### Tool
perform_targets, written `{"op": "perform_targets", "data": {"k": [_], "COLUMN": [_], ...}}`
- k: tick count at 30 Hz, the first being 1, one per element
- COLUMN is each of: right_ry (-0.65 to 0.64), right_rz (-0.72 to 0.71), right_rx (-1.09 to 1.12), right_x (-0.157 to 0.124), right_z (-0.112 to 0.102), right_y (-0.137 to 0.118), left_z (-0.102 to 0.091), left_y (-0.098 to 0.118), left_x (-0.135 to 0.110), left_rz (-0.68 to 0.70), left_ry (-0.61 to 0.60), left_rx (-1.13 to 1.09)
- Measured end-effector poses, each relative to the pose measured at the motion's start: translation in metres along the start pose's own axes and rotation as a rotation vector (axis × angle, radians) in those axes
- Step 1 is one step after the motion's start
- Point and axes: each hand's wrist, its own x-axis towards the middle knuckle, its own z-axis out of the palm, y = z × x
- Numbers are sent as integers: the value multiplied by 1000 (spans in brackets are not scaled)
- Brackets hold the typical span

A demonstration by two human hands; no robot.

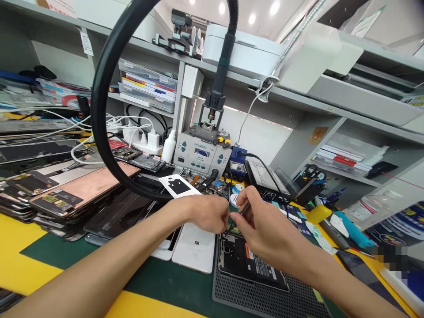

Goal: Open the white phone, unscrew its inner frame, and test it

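My left hand point(212, 214) is closed in a fist just above the top end of an opened phone, its fingertips turned away, so what it grips is hidden. Beside it, my right hand point(261, 221) pinches a slim dark screwdriver-like tool point(245, 208) between thumb and fingers, its tip pointing down toward the left hand. Below both hands lies the opened phone point(255, 263), its black battery and an orange label showing, on a grey perforated mat point(245, 296). A white phone back cover point(195, 249) rests left of the mat.
A hot-air rework station point(200, 152) stands behind the hands, its thick black hose point(99, 97) looping across the left. Stacked phone parts point(82, 190) crowd the left bench. Small round tubs point(236, 194) sit behind my right hand. Tools, including a teal-handled one point(354, 229), lie at right.
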Motion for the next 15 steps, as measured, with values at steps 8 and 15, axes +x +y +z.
{"op": "perform_targets", "data": {"k": [8, 15], "right_ry": [-12, -98], "right_rz": [17, 11], "right_rx": [-159, -50], "right_x": [8, 6], "right_z": [2, -8], "right_y": [-3, -7], "left_z": [0, 2], "left_y": [-5, -7], "left_x": [3, 3], "left_rz": [31, 50], "left_ry": [11, 3], "left_rx": [-27, -45]}}
